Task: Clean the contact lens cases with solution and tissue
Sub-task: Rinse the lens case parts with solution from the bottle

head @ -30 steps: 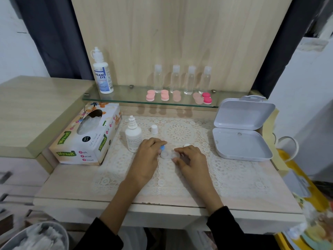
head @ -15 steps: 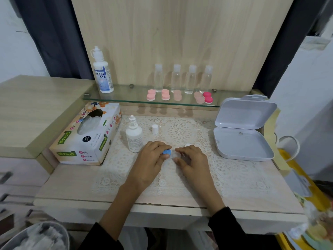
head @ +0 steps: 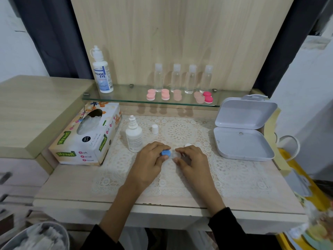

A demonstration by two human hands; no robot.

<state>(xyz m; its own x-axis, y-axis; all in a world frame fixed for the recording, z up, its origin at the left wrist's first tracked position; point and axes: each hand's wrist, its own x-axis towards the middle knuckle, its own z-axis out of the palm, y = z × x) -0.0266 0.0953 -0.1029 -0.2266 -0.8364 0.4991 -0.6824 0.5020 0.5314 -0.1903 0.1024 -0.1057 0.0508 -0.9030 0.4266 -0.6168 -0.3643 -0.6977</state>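
**A wooden desk with a lace mat, and a little lid that could get away**

The wooden desk [head: 72, 186] has a white lace mat [head: 234, 177] across its middle, and everything sits close together on it.

At the left of the frame lies the tissue box [head: 84, 134], with a tissue poking up in its hole. Just to its right stands the small bottle [head: 133, 138] of solution. Its top is off, and its white cap [head: 154, 129] stands apart on the mat. The bottle is right beside the left hand [head: 149, 161]. One bump from a knuckle could tip it, and the solution would run into the lace.

In the center of the frame is the contact lens case [head: 173, 155], low over the mat. The left hand has its fingers curled and pinches the blue lid [head: 165, 153] on the case. The right hand [head: 192, 161] is curled too and holds the clear end of the case. The lid is tiny and may be wet, so it could slip, roll away and get dirty.

At the right, the white box [head: 243, 141] lies open. A flying lid could land there, or drop off the desk edge.
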